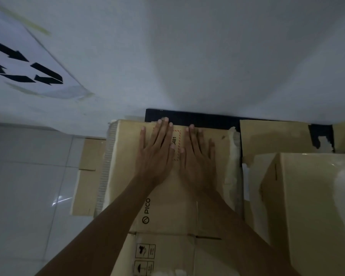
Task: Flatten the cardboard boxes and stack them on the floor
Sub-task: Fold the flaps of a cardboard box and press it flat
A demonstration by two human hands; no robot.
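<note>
Both hands are lying flat with nothing gripped, fingers stretched out and palms pressing down on the flattened cardboard box. Left hand is sitting just at 9 o'clock of the right hand, thumbs nearly meeting over a red dashed label with some digits on it, so they're pretty much side by side. Fingertips are pointing toward 12 o'clock and reaching almost to the far edge of the cardboard, close to the white wall.

That flattened box is lying on the floor pile, with a PICO logo showing sideways under the left forearm and handling symbols down at 6 o'clock. You can see corrugated edges sticking out at 9 o'clock, and another flat cardboard sheet is peeking out underneath on that side, resting on the white tiled floor.

Over at 3 o'clock a still-assembled box is standing, glossy tape catching the light on top. Behind it, toward 1 o'clock, a torn cardboard piece is lying against a black panel that's running along the base of the wall. Up at 10 o'clock a white sheet with black markings is taped to the wall, kinda blurry.
</note>
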